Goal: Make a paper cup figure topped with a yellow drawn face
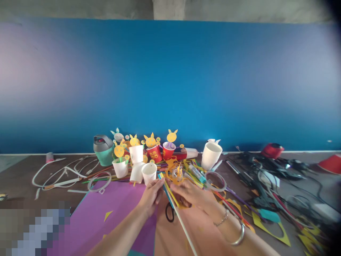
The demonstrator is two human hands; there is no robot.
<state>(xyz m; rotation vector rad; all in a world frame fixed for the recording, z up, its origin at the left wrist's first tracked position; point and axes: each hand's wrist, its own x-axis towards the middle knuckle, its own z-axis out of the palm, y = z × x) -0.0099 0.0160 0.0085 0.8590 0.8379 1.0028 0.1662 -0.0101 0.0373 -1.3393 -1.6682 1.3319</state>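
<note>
Thin sticks, white, blue and yellow (174,203), slant between my two hands over the table's front middle. My left hand (153,193) is closed, its thumb and fingers pinching the sticks near their upper ends. On the right side of the sticks lies my right hand (188,193), fingers bent toward them; whether it grips one is hidden. Black scissor handles (169,212) show beneath the sticks. Just beyond my hands stands a white paper cup (149,172). Yellow paper animal faces (119,151) stand in white and red cups behind it.
Purple paper (119,206) and orange paper (197,227) cover the front. A green and grey container (103,153) and coiled white cables are back left. White cups (211,156) stand back right, near yellow scraps, pens, black tools and wires. A blue panel (170,78) rises behind.
</note>
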